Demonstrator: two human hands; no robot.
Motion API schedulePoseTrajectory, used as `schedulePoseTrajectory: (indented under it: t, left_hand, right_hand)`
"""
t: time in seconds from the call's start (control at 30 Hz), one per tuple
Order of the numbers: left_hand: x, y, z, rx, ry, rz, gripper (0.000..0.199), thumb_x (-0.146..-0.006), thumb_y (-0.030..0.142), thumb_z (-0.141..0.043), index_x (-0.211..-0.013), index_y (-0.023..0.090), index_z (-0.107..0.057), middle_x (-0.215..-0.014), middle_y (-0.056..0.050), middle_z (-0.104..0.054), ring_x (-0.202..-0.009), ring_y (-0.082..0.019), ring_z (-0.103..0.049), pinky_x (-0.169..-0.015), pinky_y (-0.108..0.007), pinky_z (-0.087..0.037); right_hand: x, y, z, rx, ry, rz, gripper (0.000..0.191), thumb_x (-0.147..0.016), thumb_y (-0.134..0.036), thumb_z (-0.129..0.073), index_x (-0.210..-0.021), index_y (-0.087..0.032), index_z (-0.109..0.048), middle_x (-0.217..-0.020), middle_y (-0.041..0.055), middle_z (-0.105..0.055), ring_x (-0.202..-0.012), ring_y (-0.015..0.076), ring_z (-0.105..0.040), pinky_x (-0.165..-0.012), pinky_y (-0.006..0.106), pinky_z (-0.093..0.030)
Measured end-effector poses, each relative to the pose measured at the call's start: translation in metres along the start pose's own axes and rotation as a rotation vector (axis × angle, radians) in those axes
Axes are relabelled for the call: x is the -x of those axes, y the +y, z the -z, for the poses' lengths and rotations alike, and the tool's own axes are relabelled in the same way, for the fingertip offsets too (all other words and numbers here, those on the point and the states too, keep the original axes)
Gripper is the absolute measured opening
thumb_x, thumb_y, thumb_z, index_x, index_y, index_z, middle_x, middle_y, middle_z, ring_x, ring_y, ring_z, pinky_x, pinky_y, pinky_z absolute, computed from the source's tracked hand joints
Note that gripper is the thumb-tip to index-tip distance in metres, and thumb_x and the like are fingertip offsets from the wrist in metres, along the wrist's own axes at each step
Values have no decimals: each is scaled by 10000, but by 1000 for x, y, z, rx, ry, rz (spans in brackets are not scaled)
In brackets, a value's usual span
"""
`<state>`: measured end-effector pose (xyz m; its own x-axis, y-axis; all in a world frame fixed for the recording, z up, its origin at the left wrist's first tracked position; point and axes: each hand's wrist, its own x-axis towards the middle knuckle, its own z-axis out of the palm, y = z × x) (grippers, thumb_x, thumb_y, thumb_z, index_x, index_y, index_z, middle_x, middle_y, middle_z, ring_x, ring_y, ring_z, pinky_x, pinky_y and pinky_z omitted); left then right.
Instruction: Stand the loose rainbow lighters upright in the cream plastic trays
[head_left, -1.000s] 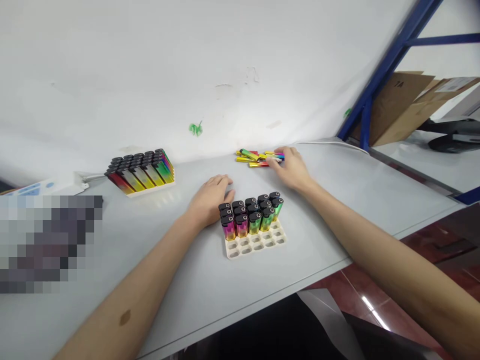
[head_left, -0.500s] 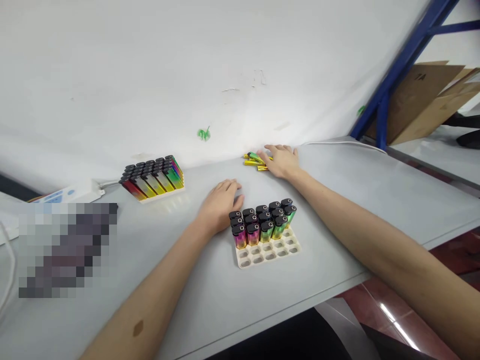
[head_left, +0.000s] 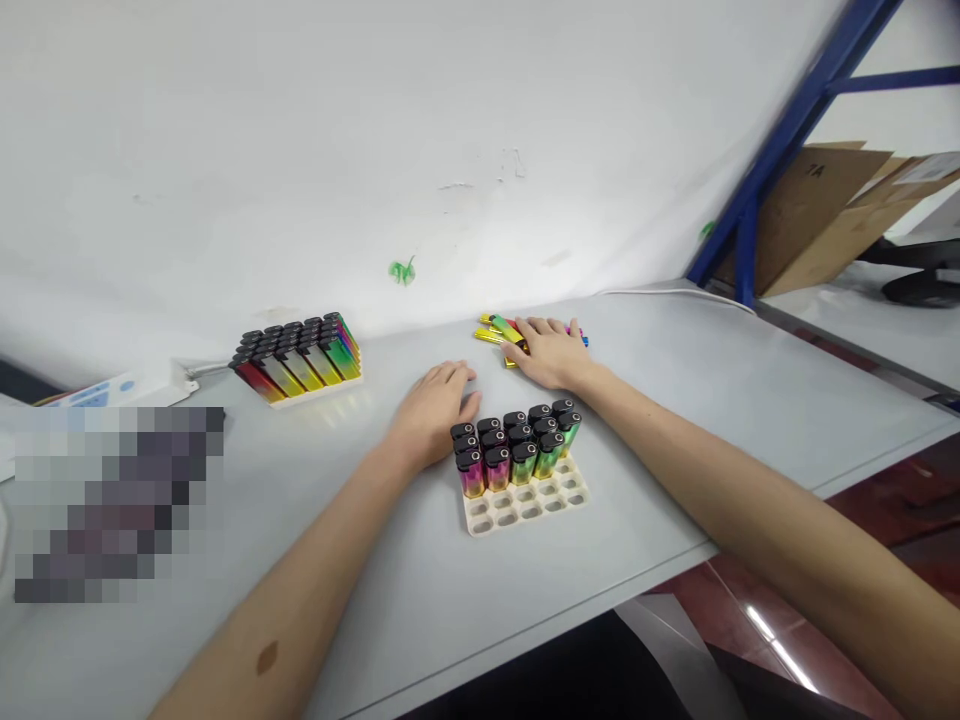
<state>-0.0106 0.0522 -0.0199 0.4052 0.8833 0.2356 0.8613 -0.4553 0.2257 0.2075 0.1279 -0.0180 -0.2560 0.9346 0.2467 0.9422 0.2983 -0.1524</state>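
Observation:
On the table my left hand (head_left: 437,412) rests with its fingers stretched out, at the left side of a white tray (head_left: 517,510). Rows of metallic lighters (head_left: 523,462) with black tops stand upright in the tray's back rows; its two front rows of holes hold none. My right hand (head_left: 550,355) lies flat with spread fingers over a loose pile of lighters (head_left: 491,335) near the wall. Yellow, green, red, pink and blue ends stick out around that hand, which covers the middle of the pile.
A second tray full of lighters (head_left: 300,360) stands against the wall on the left. Nearer on that side is a blurred-out dark item (head_left: 124,510), with a white and blue box (head_left: 112,390) behind it. A blue metal frame (head_left: 750,225) and cardboard boxes (head_left: 817,215) are at the right.
My right hand has drawn slightly back from the wall, and the loose lighters lie more spread out, showing pink and blue ones beside it. My left hand stays by the tray.

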Motion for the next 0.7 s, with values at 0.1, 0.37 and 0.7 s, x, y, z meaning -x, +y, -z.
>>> schedulePoseTrajectory:
  t: [0.1,0.37,0.7]
  left_hand:
    - [0,2,2,0,-15,7,384,-985,343,-403,-1275,147,-561,-1430,-158,-557,-1374,-298,-474,-1165,-471,-379]
    - [1,1,1,1,-17,5,394,-987,347,-396,-1282,139,-555,-1442,-164,-548,-1381,-301,-466,-1164,-471,-380]
    - [0,0,0,-4,-4,7,364,-982,333,-414,-1263,156,-562,-1428,-151,-558,-1374,-295,-472,-1156,-465,-388]
  right_hand:
    - [9,-1,7,-76,30,16,759,-955,-699,-271,-1509,-207,-435,-1535,146,-485,-1414,413,-389,-1170,687,-167]
    - [24,21,28,-206,270,-53,487,-980,-449,-420,-1283,-142,-646,-1264,166,-647,-1203,348,-547,-1044,478,-413]
    - [20,-13,4,-41,234,188,386,-999,-430,-467,-1061,-243,-799,-1153,127,-674,-1112,328,-506,-1004,477,-369]
